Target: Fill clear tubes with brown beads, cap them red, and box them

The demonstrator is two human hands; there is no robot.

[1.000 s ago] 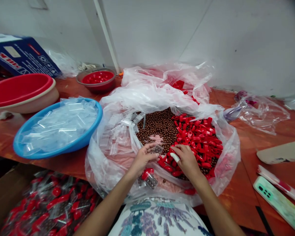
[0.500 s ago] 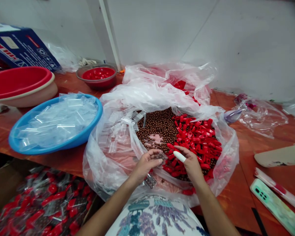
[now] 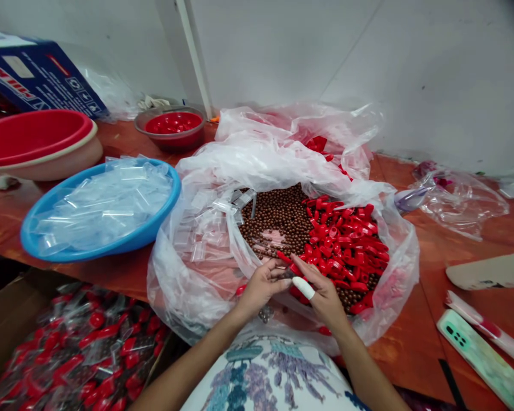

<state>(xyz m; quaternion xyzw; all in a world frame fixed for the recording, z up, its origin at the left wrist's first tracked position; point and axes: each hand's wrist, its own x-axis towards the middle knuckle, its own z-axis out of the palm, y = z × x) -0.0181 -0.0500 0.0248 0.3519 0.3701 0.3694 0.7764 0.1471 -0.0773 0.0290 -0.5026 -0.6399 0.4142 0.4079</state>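
Observation:
My left hand (image 3: 261, 288) pinches a small clear packet with dark brown beads in it (image 3: 288, 274); much of the packet is hidden by the fingers. Close against it, my right hand (image 3: 319, 292), its thumb in a white finger cover (image 3: 303, 287), grips a red plastic piece (image 3: 284, 257) at the packet's upper end. Whether the piece sits inside the packet I cannot tell. Both hands are over a large clear plastic bag (image 3: 171, 285) spread open on the table. It holds loose brown beads (image 3: 278, 214), a heap of red plastic pieces (image 3: 346, 245) and flat clear packets (image 3: 201, 222).
A blue basin (image 3: 100, 255) of clear packets stands at left, near stacked red and white basins (image 3: 34, 137). Below the table edge, a carton (image 3: 4, 319) contains filled packets (image 3: 85, 348). A bowl (image 3: 171, 140) lies behind; a phone (image 3: 484, 359) rests at right.
My right hand has moved left with the red piece, bringing it to the packet in my left hand. The hands are now almost touching. The view has shifted slightly.

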